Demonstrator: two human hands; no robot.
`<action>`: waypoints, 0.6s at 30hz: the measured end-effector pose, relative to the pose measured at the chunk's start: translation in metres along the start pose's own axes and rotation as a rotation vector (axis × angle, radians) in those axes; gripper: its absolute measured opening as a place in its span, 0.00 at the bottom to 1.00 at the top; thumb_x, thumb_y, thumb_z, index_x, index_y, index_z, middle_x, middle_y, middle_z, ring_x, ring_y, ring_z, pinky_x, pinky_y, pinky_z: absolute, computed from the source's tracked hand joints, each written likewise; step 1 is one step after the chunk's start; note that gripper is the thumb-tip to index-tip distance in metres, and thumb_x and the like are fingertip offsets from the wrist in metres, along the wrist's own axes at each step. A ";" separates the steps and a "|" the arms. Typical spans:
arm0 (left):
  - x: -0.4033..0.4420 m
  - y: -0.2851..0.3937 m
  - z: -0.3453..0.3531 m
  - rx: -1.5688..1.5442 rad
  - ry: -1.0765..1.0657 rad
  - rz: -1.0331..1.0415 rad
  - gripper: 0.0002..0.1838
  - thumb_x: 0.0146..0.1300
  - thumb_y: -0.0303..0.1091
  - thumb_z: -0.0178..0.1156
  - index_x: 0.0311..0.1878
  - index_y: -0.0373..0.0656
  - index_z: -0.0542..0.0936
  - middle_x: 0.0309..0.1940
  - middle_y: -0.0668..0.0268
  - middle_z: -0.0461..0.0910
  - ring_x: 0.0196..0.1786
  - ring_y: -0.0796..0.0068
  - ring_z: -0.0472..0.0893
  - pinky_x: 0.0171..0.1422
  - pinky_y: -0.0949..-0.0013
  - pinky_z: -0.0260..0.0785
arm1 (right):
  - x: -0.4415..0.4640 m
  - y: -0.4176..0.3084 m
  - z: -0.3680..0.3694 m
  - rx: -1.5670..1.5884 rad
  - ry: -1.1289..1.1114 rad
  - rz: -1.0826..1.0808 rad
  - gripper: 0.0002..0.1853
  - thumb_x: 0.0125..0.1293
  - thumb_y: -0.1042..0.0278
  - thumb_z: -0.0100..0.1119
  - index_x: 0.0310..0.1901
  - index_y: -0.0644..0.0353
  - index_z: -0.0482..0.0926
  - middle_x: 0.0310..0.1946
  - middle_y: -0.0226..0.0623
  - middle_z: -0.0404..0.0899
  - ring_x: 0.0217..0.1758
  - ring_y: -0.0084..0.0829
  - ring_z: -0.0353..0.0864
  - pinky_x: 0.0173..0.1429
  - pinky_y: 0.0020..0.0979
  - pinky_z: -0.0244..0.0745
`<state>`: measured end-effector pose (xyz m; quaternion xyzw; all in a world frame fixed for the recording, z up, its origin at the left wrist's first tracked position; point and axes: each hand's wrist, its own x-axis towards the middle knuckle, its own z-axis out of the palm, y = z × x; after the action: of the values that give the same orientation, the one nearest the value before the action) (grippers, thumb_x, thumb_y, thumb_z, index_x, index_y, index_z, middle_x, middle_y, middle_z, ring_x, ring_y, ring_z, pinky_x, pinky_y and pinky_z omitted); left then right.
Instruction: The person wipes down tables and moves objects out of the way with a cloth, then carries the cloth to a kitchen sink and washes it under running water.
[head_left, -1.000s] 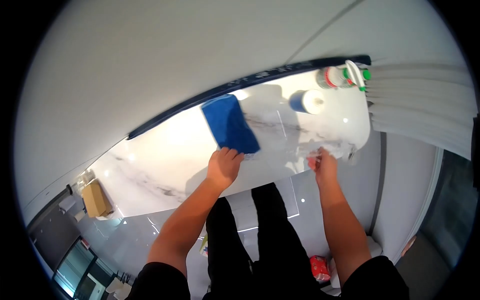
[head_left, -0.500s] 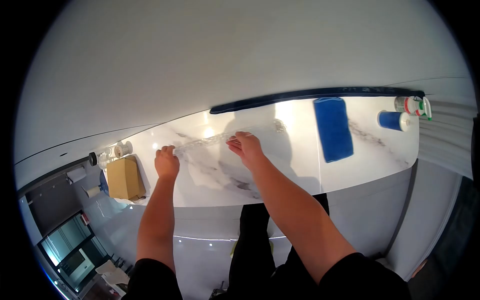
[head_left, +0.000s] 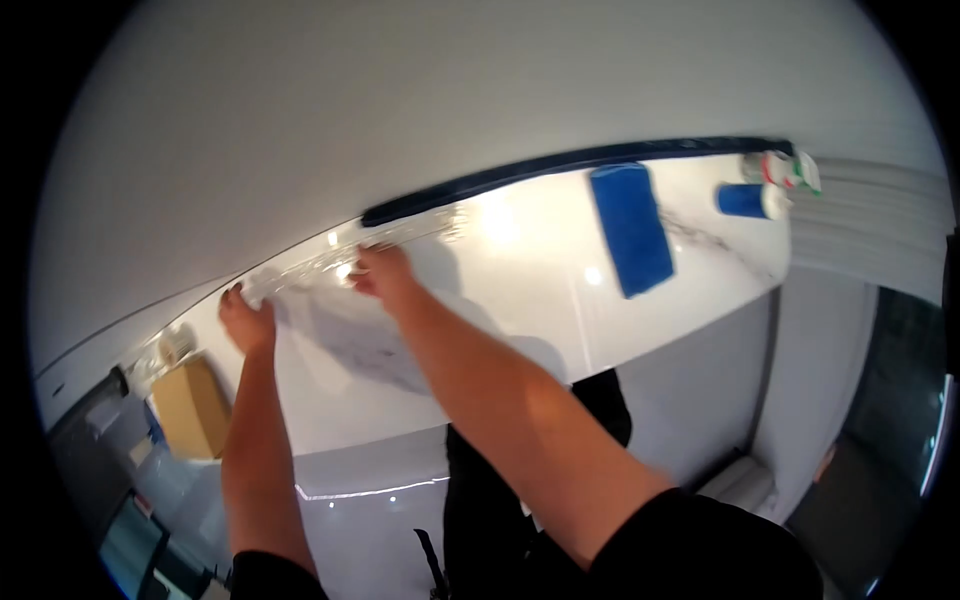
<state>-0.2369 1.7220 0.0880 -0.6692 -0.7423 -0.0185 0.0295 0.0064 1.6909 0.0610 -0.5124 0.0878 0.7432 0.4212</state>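
A long, clear, glinting strip point(head_left: 315, 268), perhaps plastic, stretches across the white marble-patterned table close to the wall. At its left end is my left hand point(head_left: 247, 318), fingers bent around the strip's edge. My right hand point(head_left: 385, 272) pinches the strip partway along, and the rest runs on to the right, ending in a glinting patch. Blur and the strip's transparency hide its exact shape. Just beyond the hands, a dark blue padded roll point(head_left: 570, 172) lies along the wall.
To the right lie a folded blue cloth point(head_left: 634, 230), a blue-wrapped canister point(head_left: 741, 200) and a spray bottle point(head_left: 780, 170). A cardboard box point(head_left: 190, 410) and a roll of clear tape point(head_left: 175, 345) stand at the left end. The wall borders the table's far side.
The view has turned and shifted, so the table appears tilted and further left. Both hands have moved toward the wall with the clear strip, which now lies closer to the blue roll.
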 end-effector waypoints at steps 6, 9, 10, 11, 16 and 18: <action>-0.034 0.034 -0.010 0.030 -0.098 0.180 0.27 0.50 0.31 0.63 0.56 0.44 0.71 0.56 0.56 0.69 0.58 0.54 0.69 0.61 0.55 0.64 | -0.041 -0.008 -0.037 -0.298 0.009 0.016 0.12 0.62 0.60 0.55 0.39 0.62 0.74 0.27 0.33 0.76 0.25 0.30 0.82 0.23 0.31 0.75; -0.038 0.059 -0.013 0.061 -0.024 0.164 0.25 0.51 0.29 0.61 0.55 0.41 0.71 0.54 0.55 0.70 0.57 0.53 0.69 0.60 0.55 0.63 | -0.077 -0.019 -0.084 -0.393 -0.032 -0.052 0.12 0.63 0.61 0.54 0.37 0.62 0.74 0.26 0.33 0.77 0.24 0.27 0.81 0.24 0.29 0.74; -0.044 0.080 -0.018 -0.007 0.017 0.245 0.24 0.51 0.28 0.60 0.55 0.40 0.71 0.53 0.54 0.71 0.57 0.53 0.69 0.61 0.55 0.63 | -0.087 -0.021 -0.106 -0.339 -0.012 -0.075 0.11 0.63 0.61 0.54 0.36 0.62 0.75 0.26 0.33 0.77 0.23 0.26 0.80 0.24 0.28 0.74; -0.054 0.104 -0.022 -0.076 0.054 0.329 0.24 0.51 0.27 0.59 0.54 0.39 0.71 0.52 0.54 0.72 0.56 0.52 0.70 0.61 0.55 0.62 | -0.097 -0.025 -0.129 -0.289 0.085 -0.117 0.11 0.63 0.62 0.54 0.35 0.63 0.75 0.25 0.33 0.77 0.22 0.26 0.80 0.24 0.28 0.73; -0.161 0.320 -0.036 -0.733 -0.101 0.551 0.20 0.49 0.20 0.58 0.49 0.38 0.74 0.48 0.55 0.75 0.53 0.52 0.73 0.59 0.57 0.63 | -0.136 -0.059 -0.264 -0.121 0.476 -0.472 0.07 0.66 0.66 0.53 0.37 0.61 0.75 0.24 0.33 0.76 0.21 0.23 0.77 0.22 0.23 0.69; -0.194 0.411 -0.040 -0.865 -0.233 0.550 0.20 0.56 0.22 0.55 0.54 0.39 0.73 0.51 0.53 0.74 0.55 0.51 0.73 0.61 0.58 0.63 | -0.155 -0.097 -0.329 -0.169 0.638 -0.670 0.08 0.67 0.64 0.52 0.38 0.59 0.74 0.24 0.32 0.75 0.22 0.22 0.76 0.22 0.22 0.68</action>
<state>0.1930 1.5694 0.1100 -0.7878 -0.4621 -0.2403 -0.3288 0.3210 1.4838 0.0689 -0.7479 -0.0181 0.3763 0.5466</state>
